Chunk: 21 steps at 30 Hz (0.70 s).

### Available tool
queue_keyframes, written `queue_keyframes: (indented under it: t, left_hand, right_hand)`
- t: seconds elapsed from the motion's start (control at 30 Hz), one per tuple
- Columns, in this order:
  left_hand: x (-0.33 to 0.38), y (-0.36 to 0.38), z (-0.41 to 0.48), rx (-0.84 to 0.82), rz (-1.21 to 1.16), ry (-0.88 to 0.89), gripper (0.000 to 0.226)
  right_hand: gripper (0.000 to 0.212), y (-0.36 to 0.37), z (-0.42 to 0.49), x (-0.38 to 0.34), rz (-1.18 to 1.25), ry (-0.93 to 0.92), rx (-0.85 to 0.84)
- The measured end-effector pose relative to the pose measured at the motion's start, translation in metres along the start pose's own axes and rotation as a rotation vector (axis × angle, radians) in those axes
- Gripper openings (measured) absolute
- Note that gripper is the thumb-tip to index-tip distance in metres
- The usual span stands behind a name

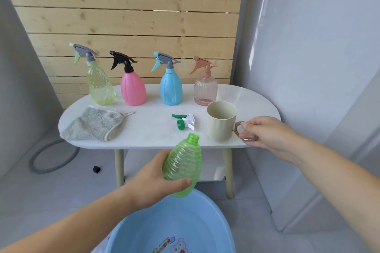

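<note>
My left hand (152, 181) grips a green ribbed plastic bottle (183, 162) with no cap, held tilted over the blue basin (218, 217) in front of the table's near edge. Its green-and-white trigger sprayer head (185, 122) lies on the white table (150, 131). My right hand (265, 133) pinches the metal handle of a cream mug (221, 120) that stands on the table at the right.
Along the table's back stand a yellow-green (100, 86), a pink (132, 88), a blue (171, 88) and a clear pink (205, 90) spray bottle. A grey cloth (94, 123) lies at the left. A grey hose ring (52, 158) is on the floor.
</note>
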<state>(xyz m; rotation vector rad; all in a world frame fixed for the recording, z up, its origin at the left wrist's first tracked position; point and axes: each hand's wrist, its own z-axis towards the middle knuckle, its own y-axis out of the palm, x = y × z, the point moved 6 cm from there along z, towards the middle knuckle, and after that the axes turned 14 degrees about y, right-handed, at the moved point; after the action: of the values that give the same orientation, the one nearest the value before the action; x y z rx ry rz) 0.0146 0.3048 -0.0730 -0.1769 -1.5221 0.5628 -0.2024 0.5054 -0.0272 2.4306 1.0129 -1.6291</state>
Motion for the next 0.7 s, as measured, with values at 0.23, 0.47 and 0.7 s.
queue_keyframes:
  t: [0.23,0.47,0.7]
  left_hand:
    - [-0.043,-0.013,-0.050,-0.096,0.117,-0.083,0.081]
    - [-0.117,0.006,-0.085,-0.145,0.144,-0.266,0.069]
    - [-0.210,0.046,-0.110,-0.134,0.111,-0.463,0.070]
  right_hand:
    - [0.013,0.071,-0.053,0.024,0.128,0.144,-0.397]
    - [0.019,0.132,-0.039,0.090,-0.021,0.233,-0.475]
    - [0.023,0.182,0.039,0.192,-0.611,0.173,-0.252]
